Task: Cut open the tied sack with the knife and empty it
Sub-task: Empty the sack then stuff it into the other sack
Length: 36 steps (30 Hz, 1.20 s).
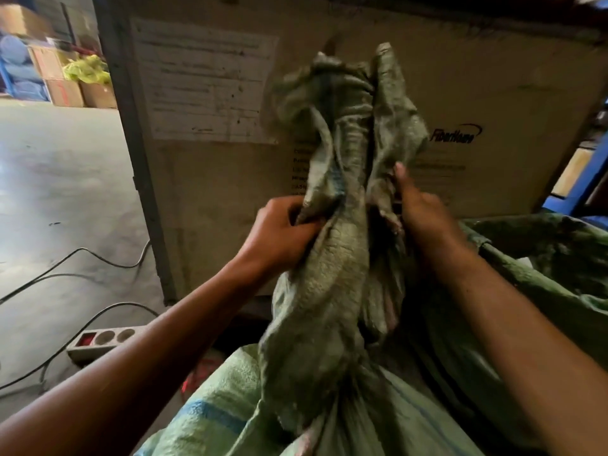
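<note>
— Woven green plastic fabric fills the middle of the view: it is the sack (329, 291), standing upright between two bare forearms, its gathered neck rising in crumpled folds in front of a large cardboard box (477, 93).

— What are the hands doing?

— Both hold the neck about halfway up. The left hand (279, 232) has its grip closed tight, fingers curled into a bunch of the fabric on the left side. The right hand (424, 209) is pressed against the right side, thumb pointing up along the folds; its grip wraps the fabric, though its fingers are hidden behind the cloth.

— Is a knife visible?

— I cannot tell; the picture is blurred and the folds cover whatever lies between the hands.

— What surrounds the sack?

— Its lower body, light green with a blue stripe (210, 413), bulges toward the camera at the bottom. To the right sits another dark green sack (559, 258), its mouth open. The cardboard box carries a large printed label (204, 83) and a logo. On the grey concrete floor (65, 192) at left lie black cables (82, 258) and a power strip (102, 340). Stacked boxes (65, 90) stand far off in the top left corner.
</note>
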{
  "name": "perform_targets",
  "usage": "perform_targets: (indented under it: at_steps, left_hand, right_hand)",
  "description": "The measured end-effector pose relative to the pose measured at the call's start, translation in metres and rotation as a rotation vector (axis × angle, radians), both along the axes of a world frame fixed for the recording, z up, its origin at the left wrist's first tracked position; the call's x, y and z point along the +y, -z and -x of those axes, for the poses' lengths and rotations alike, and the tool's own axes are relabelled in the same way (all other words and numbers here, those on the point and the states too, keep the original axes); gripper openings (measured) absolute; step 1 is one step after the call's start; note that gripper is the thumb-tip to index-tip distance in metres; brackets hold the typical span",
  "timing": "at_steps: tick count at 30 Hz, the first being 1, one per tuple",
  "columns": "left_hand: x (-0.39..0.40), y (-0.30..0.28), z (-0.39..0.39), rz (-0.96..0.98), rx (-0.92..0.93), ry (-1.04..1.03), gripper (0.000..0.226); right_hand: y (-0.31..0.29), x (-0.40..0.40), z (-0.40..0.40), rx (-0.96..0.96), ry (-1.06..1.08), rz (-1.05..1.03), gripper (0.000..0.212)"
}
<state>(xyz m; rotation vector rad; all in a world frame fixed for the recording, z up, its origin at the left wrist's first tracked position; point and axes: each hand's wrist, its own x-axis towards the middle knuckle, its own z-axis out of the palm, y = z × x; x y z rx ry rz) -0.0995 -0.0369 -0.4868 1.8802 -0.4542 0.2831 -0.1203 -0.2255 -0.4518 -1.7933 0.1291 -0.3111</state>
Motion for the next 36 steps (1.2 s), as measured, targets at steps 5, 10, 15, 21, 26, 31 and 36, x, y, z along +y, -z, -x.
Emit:
perform_targets:
  at_steps: [5, 10, 15, 21, 26, 31, 36]
  left_hand:
    - [0.012, -0.012, -0.008, -0.018, -0.091, -0.233, 0.023]
    - [0.046, -0.017, -0.022, 0.136, -0.03, -0.371, 0.023]
    - [0.031, -0.008, -0.026, 0.236, 0.113, -0.316, 0.025]
    - [0.019, -0.075, -0.026, 0.235, 0.172, -0.261, 0.025]
    - [0.0, -0.196, -0.004, 0.144, 0.251, -0.107, 0.016]
    - [-0.007, -0.308, 0.045, -0.004, 0.402, -0.061, 0.015]
    - [-0.02, -0.45, 0.065, 0.124, 0.383, 0.065, 0.016]
  right_hand:
    - [0.019, 0.006, 0.001, -0.242, -0.149, 0.158, 0.018]
    - [0.003, -0.055, -0.007, -0.227, 0.328, 0.02, 0.019]
    - [-0.006, -0.044, -0.021, -0.162, 0.275, -0.163, 0.023]
    - [-0.095, -0.016, -0.009, -0.236, 0.137, -0.252, 0.029]
    - [-0.22, 0.009, 0.033, -0.152, 0.131, -0.161, 0.022]
    - [-0.322, 0.014, 0.095, 0.105, 0.119, -0.066, 0.032]
    - [-0.454, -0.013, 0.128, 0.068, 0.235, 0.023, 0.027]
